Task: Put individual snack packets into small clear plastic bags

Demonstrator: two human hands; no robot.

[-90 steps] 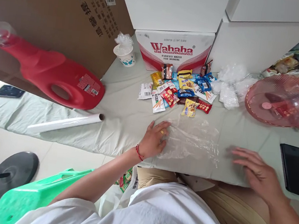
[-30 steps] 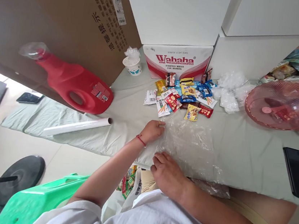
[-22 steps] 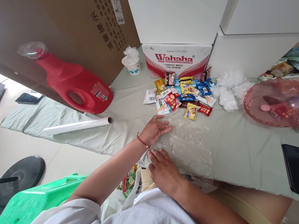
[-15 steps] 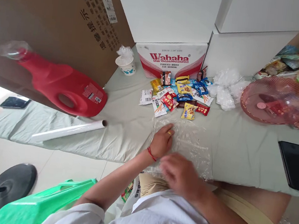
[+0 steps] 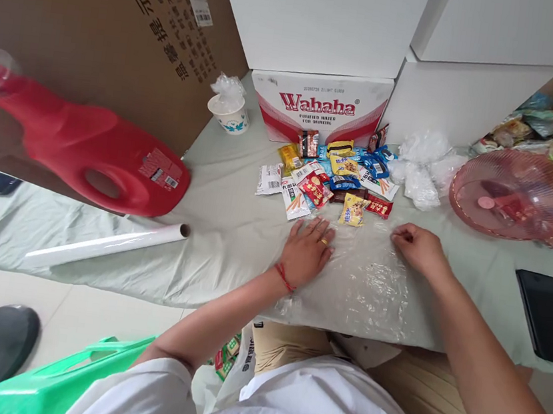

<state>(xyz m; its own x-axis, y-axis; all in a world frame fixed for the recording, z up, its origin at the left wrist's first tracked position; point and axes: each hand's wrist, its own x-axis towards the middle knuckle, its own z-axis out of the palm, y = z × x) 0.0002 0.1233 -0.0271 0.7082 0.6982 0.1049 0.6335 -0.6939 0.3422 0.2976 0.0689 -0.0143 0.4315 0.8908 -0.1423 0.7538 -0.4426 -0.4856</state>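
Observation:
A sheet of clear plastic film (image 5: 367,289) lies crinkled on the cloth-covered table in front of me. My left hand (image 5: 306,251) rests flat on its left side, fingers stretched toward the snacks. At the film's far right corner, my right hand (image 5: 417,248) has its fingers pinched together on the film's edge. Just beyond the film is a pile of small wrapped snacks (image 5: 343,181) in red, yellow, blue and white packets. A yellow cookie packet (image 5: 354,210) lies nearest, between my hands.
To the left lie a red jug (image 5: 96,151) and a white roll (image 5: 110,245); a paper cup (image 5: 231,114) stands behind. Right of the pile are bunched clear plastic bundles (image 5: 422,168), a pink ribbed bowl (image 5: 517,196) and a black phone (image 5: 548,317). A Wahaha carton (image 5: 319,101) backs the table.
My right hand has moved from near my body out to the film's far right corner. My left hand has flattened, with its fingers spread. The view has shifted slightly.

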